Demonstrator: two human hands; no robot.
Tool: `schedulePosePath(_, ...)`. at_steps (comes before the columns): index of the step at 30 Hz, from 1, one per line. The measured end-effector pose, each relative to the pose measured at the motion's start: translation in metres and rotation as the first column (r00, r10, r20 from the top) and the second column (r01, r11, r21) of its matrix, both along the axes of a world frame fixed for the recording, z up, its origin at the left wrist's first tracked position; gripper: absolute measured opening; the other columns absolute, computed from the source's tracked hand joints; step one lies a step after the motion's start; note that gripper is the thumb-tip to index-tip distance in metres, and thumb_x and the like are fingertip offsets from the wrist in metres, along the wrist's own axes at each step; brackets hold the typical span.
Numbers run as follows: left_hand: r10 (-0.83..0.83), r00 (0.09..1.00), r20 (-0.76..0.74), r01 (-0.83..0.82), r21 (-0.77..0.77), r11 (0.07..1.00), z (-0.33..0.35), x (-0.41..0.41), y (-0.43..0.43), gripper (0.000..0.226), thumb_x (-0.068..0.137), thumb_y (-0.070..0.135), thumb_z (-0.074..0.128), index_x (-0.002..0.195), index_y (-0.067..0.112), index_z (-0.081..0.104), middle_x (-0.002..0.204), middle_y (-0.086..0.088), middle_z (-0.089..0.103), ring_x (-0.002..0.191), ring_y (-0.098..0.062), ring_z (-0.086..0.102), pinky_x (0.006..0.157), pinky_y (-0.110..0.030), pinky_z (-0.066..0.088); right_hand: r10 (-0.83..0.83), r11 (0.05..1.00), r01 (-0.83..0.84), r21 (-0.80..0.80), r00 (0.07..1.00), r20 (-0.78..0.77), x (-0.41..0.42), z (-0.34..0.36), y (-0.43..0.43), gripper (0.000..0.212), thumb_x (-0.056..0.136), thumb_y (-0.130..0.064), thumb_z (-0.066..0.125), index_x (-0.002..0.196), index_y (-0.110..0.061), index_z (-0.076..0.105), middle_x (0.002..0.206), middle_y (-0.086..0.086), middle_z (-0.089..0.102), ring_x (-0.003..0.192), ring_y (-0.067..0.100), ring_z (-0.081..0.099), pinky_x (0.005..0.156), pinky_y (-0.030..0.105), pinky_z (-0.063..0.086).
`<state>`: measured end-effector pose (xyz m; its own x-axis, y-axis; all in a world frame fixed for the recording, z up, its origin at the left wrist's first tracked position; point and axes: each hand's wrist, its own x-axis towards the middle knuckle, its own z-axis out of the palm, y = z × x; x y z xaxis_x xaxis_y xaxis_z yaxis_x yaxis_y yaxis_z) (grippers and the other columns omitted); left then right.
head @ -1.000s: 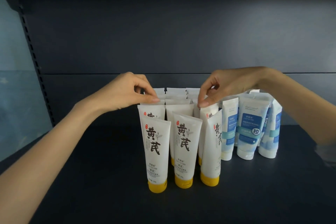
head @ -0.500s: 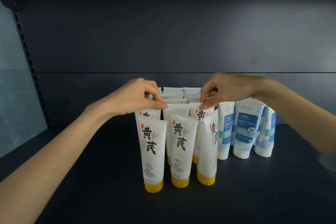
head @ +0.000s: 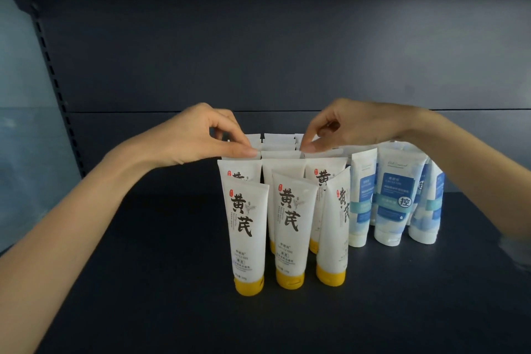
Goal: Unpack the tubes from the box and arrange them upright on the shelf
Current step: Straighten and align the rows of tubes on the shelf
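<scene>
Several white tubes with yellow caps [head: 249,231] stand cap-down in rows on the dark shelf [head: 143,282]. The front right one [head: 333,227] leans left against its neighbours. My left hand [head: 198,138] pinches the top edge of a tube in the left column, a few rows back. My right hand [head: 342,126] pinches the top edge of a tube in the right column at about the same depth. The rear tubes show only their crimped tops. No box is in view.
Several white-and-blue tubes [head: 395,195] stand upright just right of the yellow-capped group, under my right forearm. The shelf's back panel [head: 258,52] rises behind. A slotted upright [head: 54,86] runs along the left side.
Both hands have shifted slightly back along the rows, from the second-row tubes to ones deeper in. The right second-row tube now stands straighter. The view has moved a little.
</scene>
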<state>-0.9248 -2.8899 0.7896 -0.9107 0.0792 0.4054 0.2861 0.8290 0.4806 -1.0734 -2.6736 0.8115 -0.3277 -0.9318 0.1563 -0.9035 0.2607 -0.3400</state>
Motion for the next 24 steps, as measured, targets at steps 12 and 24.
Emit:
schedulePosePath(12,-0.096,0.979,0.181,0.102,-0.023,0.995,-0.009,0.019,-0.009,0.040,0.058,0.070,0.071,0.082,0.038,0.075,0.087,0.015,0.061,0.070,-0.005,0.048,0.063,-0.012,0.042,0.101,0.965,-0.081,0.249,0.993,-0.067,0.044,0.002,-0.008,0.039,0.076,-0.059,0.063,0.088,-0.023,0.074,0.075,-0.014,0.067,0.071,0.001,0.059,0.073,0.013,0.046)
schedulePosePath(24,0.131,0.991,-0.020,-0.132,-0.101,0.986,-0.022,0.017,-0.008,0.024,0.059,0.052,0.069,0.068,0.031,0.075,0.078,0.017,0.056,0.064,0.000,0.047,0.059,-0.012,0.037,0.055,0.998,-0.057,-0.006,0.981,-0.185,0.039,-0.015,-0.019,0.016,0.084,-0.028,0.070,0.076,-0.015,0.072,0.061,0.004,0.051,0.053,0.005,0.039,0.053,0.013,0.034)
